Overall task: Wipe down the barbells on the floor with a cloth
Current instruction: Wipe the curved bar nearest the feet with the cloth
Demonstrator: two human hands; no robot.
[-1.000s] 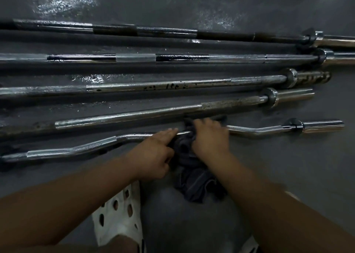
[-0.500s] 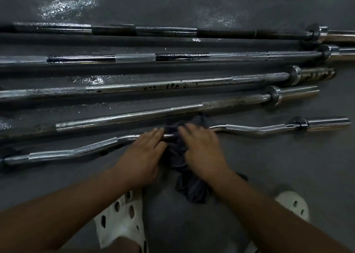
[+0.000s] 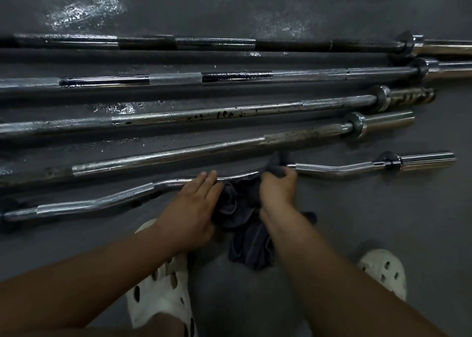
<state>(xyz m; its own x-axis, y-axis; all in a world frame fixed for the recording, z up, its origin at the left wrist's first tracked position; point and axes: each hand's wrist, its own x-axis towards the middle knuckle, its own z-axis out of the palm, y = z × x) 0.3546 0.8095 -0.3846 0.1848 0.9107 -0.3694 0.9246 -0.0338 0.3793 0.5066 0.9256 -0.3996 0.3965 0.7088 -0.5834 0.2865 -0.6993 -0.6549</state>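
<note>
Several barbells lie side by side on the dark floor. Nearest me is a chrome curl bar (image 3: 329,169) with bends in its shaft. A dark grey cloth (image 3: 249,224) is wrapped over its middle and trails down toward me. My right hand (image 3: 278,187) grips the cloth around the curl bar. My left hand (image 3: 196,203) lies with straight fingers on the curl bar just left of the cloth, its fingertips touching the shaft. Behind the curl bar lies a rusty straight bar (image 3: 229,145).
Three more straight bars lie farther back (image 3: 204,115), (image 3: 229,77), (image 3: 204,44), their sleeves at the right. Wet shiny patches (image 3: 84,12) mark the floor at the back left. My feet in white perforated clogs (image 3: 158,293), (image 3: 383,272) stand on the floor below my arms.
My right hand has slid the cloth to the right along the curl bar and curled around it. The left hand stays pressed on the shaft. The camera has tilted, showing both clogs.
</note>
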